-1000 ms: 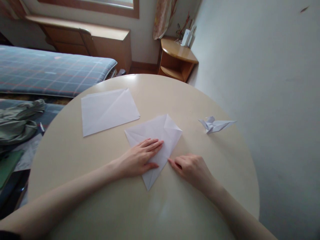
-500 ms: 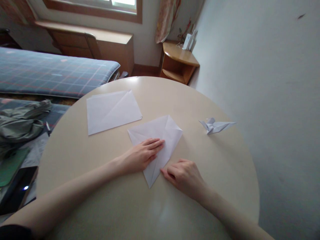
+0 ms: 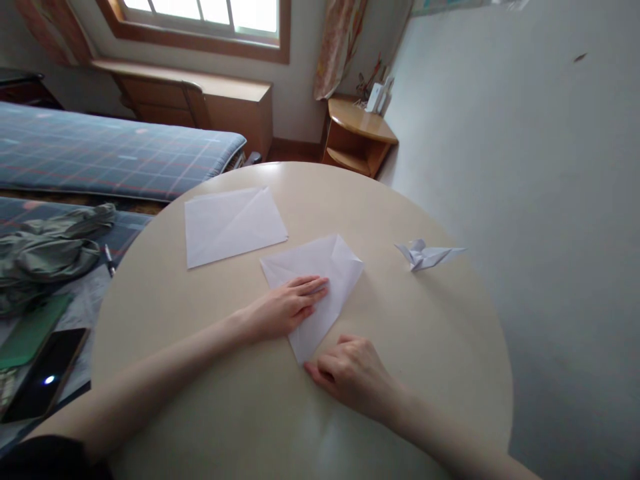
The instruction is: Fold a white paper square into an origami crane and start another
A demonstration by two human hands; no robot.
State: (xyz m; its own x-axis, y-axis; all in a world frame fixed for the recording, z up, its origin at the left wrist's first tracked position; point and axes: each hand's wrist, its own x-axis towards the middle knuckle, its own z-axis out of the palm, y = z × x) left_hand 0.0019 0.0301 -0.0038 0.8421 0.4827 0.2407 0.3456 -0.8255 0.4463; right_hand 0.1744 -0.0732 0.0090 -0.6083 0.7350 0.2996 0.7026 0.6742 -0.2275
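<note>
A folded white paper lies on the round cream table, its narrow point toward me. My left hand rests flat on its middle with the fingers stretched out, pressing it to the table. My right hand is closed, its thumb and finger together at the paper's near tip; whether the tip is between them is hidden. To the upper left is a stack of white sheets with a diagonal crease on top. A folded paper crane stands at the right.
Left of the table are a bed with a plaid mattress, a crumpled grey-green cloth, a pen, a green case and a dark phone. A wooden corner shelf stands behind; a white wall is on the right.
My right hand has slid down along the paper's edge toward me, to its near tip. My left hand has stayed on the paper. The camera view has shifted slightly.
</note>
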